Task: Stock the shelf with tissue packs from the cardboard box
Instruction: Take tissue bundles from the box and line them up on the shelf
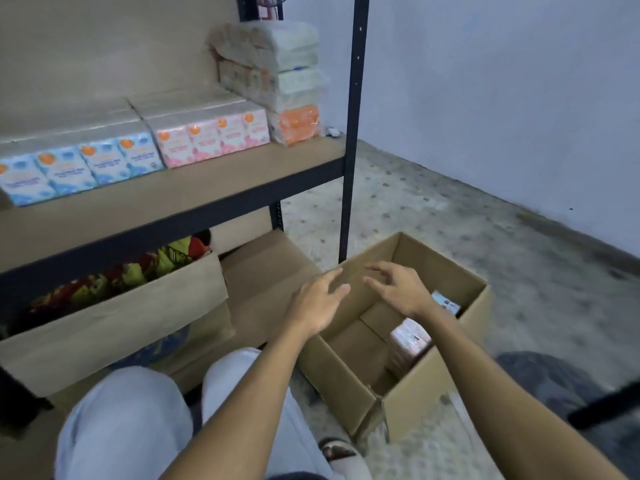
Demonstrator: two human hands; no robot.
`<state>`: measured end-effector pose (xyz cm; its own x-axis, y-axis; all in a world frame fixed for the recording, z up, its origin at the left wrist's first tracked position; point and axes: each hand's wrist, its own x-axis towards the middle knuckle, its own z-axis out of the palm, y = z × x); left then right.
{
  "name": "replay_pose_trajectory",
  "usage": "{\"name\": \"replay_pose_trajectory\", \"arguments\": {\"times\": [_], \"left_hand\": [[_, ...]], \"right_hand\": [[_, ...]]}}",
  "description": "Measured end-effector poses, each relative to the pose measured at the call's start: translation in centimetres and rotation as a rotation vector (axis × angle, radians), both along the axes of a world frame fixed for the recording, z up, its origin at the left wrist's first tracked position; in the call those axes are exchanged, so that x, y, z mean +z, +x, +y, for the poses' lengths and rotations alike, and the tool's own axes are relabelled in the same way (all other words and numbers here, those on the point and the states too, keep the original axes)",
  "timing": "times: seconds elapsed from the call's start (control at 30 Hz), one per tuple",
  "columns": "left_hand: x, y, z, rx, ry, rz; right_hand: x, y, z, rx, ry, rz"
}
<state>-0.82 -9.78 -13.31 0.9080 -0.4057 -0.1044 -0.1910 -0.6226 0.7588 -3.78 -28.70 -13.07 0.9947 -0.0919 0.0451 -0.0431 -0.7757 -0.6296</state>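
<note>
Both hands are empty, left hand and right hand spread open above the cardboard box, so the next step looks like reaching down for the pink tissue pack inside, bound for the shelf.

blue tissue packs & pink packs w/ orange dots, brown box, speckled grey floor.

Tissue packs on shelf, cardboard box right — on floor
</note>
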Motion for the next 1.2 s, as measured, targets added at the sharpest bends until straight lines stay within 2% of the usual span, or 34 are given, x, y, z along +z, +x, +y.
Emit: {"name": "replay_pose_trajectory", "arguments": {"times": [0.2,0.4,0.53,0.77,0.97,1.2], "left_hand": [[-5.2,1.2,-4.8,-0.053,0.084,0.143],[-9.4,2.3,-9.4,-0.118,0.203,0.155],[-12.8,2.9,-12.4,-0.129,0.229,0.242],[-16.9,2.7,-17.6,-0.108,0.103,0.359],[-18.7,2.2,-20.8,-0.013,-0.016,0.432],[-19.9,1.9,-22.3,0.083,-0.012,0.460]], "right_hand": [[-5.1,1.2,-5.3,-0.063,-0.074,0.138],[-9.3,3.6,-9.5,-0.038,-0.217,0.279],[-11.4,5.3,-12.0,-0.052,-0.331,0.352],[-14.8,7.1,-16.3,-0.052,-0.403,0.561],[-16.4,8.2,-17.9,0.011,-0.477,0.645],[-17.2,8.7,-18.1,0.069,-0.681,0.748]]}}
